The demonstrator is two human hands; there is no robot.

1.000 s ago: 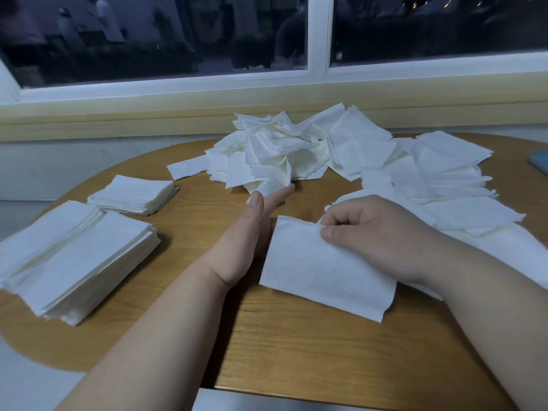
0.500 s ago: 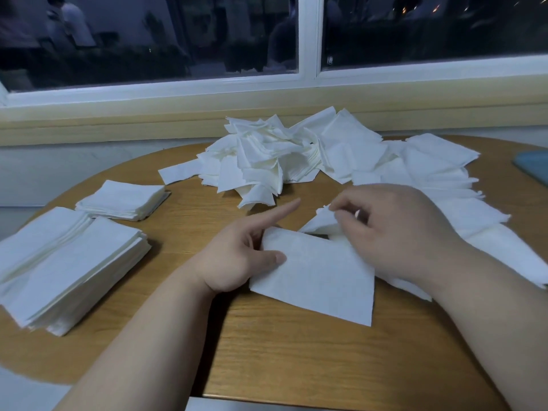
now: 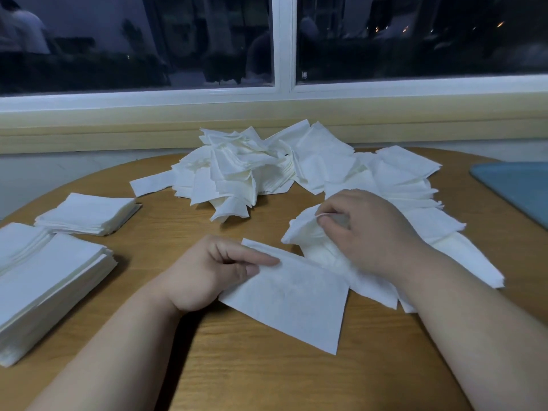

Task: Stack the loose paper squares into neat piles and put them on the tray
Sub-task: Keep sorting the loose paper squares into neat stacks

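A flat white paper square (image 3: 293, 301) lies on the round wooden table (image 3: 267, 375) in front of me. My left hand (image 3: 207, 274) pinches its left edge between thumb and forefinger. My right hand (image 3: 367, 232) pinches the raised corner of a sheet in the loose spread of squares (image 3: 409, 188) at the right. A jumbled heap of loose squares (image 3: 243, 170) sits at the back centre. Neat piles stand at the left: a small one (image 3: 89, 213) and two larger ones (image 3: 50, 286). The blue-grey tray (image 3: 522, 188) shows at the right edge.
A window sill and wall (image 3: 267, 123) run just behind the table. The table's curved edge falls away at the left and near me. Bare wood lies between the left piles and my left hand.
My left hand went from lying flat beside the square to pinching its left edge. My right hand left that square, moved back right and picked up the corner of another sheet.
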